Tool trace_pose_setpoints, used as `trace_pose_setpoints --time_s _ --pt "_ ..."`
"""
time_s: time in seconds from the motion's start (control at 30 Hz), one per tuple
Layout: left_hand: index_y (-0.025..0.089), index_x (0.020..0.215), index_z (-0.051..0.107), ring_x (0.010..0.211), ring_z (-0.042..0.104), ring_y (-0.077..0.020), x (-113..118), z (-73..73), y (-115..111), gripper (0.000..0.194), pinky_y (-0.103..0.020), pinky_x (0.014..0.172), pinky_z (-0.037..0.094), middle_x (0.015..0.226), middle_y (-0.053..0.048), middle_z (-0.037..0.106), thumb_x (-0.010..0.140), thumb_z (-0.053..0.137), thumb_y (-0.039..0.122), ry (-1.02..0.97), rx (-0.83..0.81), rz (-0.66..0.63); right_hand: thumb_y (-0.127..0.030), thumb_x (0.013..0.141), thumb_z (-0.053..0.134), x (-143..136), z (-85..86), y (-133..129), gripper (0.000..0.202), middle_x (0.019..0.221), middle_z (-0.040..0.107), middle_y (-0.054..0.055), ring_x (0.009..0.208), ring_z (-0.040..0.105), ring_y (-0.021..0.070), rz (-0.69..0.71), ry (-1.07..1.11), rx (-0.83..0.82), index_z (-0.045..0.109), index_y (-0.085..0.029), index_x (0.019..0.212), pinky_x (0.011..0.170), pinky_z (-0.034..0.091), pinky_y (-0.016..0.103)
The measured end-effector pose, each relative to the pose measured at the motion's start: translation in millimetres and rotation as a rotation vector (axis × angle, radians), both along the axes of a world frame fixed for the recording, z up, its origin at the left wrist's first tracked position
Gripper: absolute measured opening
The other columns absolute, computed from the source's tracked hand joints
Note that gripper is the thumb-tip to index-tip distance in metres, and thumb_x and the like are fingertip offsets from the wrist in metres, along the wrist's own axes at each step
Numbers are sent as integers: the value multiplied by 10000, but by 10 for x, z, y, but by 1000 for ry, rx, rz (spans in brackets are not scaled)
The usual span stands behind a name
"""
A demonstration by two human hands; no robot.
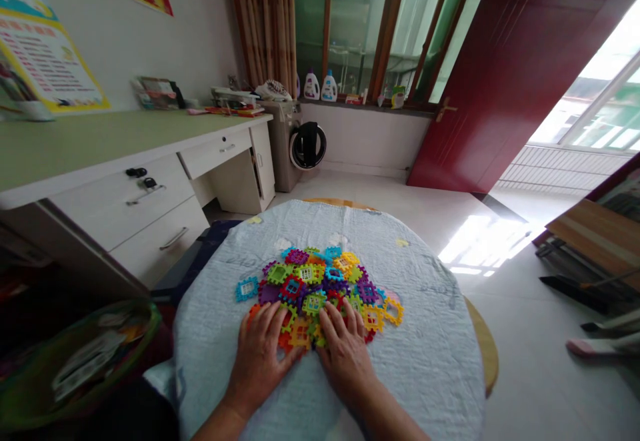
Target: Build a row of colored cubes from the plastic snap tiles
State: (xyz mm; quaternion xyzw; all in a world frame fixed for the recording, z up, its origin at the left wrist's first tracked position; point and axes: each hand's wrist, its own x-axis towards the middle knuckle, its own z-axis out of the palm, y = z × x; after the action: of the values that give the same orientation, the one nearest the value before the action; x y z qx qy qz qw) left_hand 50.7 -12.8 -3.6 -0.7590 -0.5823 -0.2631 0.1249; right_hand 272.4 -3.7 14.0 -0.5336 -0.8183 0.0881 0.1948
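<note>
A heap of colourful plastic interlocking building blocks (306, 273) with toothed edges and window-like centres lies on a cloth-covered round table (420, 361). My left hand (263, 344) rests on the near left side of the heap, fingers stretched out over orange and green pieces. On the near right side lies my right hand (345, 344), its fingers spread over green and red pieces. Neither hand grips a piece that I can see. A blue block (247, 288) sits slightly apart at the heap's left, and a yellow block (393, 310) at its right edge.
To the left stands a desk (150, 134) with drawers, and below it a green bin (100, 361) with papers. A washing machine (285, 144) with its door ajar is at the back. A red door (480, 81) stands open at the right.
</note>
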Motion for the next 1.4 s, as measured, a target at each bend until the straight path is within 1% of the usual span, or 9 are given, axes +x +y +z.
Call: trace_pose_setpoints --time_s 0.1,0.23,0.37,0.47,0.6,0.77,0.9,1.07,1.4 --pt "186 1291 522 1211 514 -299 -32 10 -15 619 -496 1074 342 1315 -140 567 815 593 576 -16 -13 -25 -410 829 615 23 130 6 646 1499 438 -3 1445 204 357 52 57 -59 422 -343 1441 1157 195 556" --pt "229 1268 539 1159 556 -262 -80 190 74 470 -443 1018 410 1273 -95 605 870 551 478 -101 -31 -61 -484 776 666 229 437 199 545 1403 531 57 1311 431 335 105 170 -123 583 -310 1285 1086 327 509" --pt "222 1163 600 1161 557 -259 -104 493 537 358 -432 1007 421 1237 -95 619 909 481 445 -253 0 7 -470 912 483 484 638 810 380 1183 654 90 1081 605 229 -24 384 -114 643 -227 1157 957 452 374" --pt "186 1070 633 1116 582 -263 -168 586 1012 371 -425 998 431 1140 -113 656 920 435 462 -335 13 79 -457 911 441 601 552 1300 391 1071 688 110 1005 632 231 -178 474 -63 666 -181 1072 928 465 375" --pt "182 943 652 941 649 -247 -392 413 1345 393 -385 901 487 978 -99 708 905 414 492 -374 -82 117 -465 876 463 664 253 1545 394 1052 690 127 1019 626 249 -297 498 2 685 -165 1003 942 454 387" --pt "204 939 655 930 670 -211 -641 155 1274 392 -315 861 503 968 -62 722 893 428 519 -458 -151 143 -462 906 447 730 1 1425 362 971 697 83 914 635 215 -238 463 -39 689 -197 947 862 471 340" --pt "185 938 661 907 671 -220 -680 147 1231 385 -323 844 500 956 -77 725 900 425 487 -397 -103 190 -479 910 435 820 -14 1424 388 995 703 89 931 640 217 -311 468 -15 680 -187 979 866 468 340" --pt "145 915 667 921 647 -282 -737 154 1200 369 -402 869 471 965 -136 715 897 402 402 -177 58 442 -432 889 427 1041 13 1507 376 998 712 105 903 651 209 -386 451 62 686 -172 971 833 475 326" --pt "190 904 665 838 648 -251 -730 121 1206 318 -342 734 486 946 -90 704 828 433 394 -255 -179 532 -350 793 452 1404 -1 1511 260 670 659 37 654 580 176 -616 313 -17 668 -208 759 652 409 281"
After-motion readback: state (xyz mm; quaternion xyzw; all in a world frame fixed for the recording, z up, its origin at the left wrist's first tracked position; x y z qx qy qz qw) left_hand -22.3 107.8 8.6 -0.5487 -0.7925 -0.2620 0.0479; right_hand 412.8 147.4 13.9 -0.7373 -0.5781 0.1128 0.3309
